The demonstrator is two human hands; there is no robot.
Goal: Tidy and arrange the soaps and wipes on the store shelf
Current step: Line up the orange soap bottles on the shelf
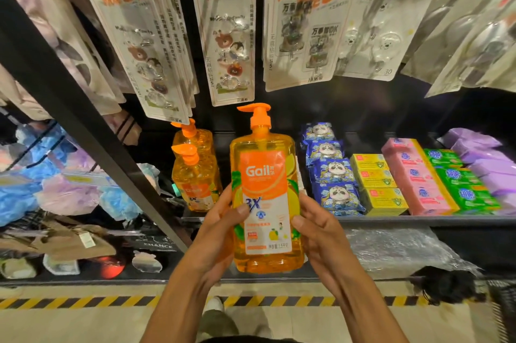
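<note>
Head view, left hand, right hand gripping upright soap bottle

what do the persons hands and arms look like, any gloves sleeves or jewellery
The left hand and right hand wear no gloves, and no ring shows on the fingers in view. Neither wrist carries a watch or band. The left forearm and right forearm are uncovered to the picture's bottom edge; no sleeve shows.
</note>
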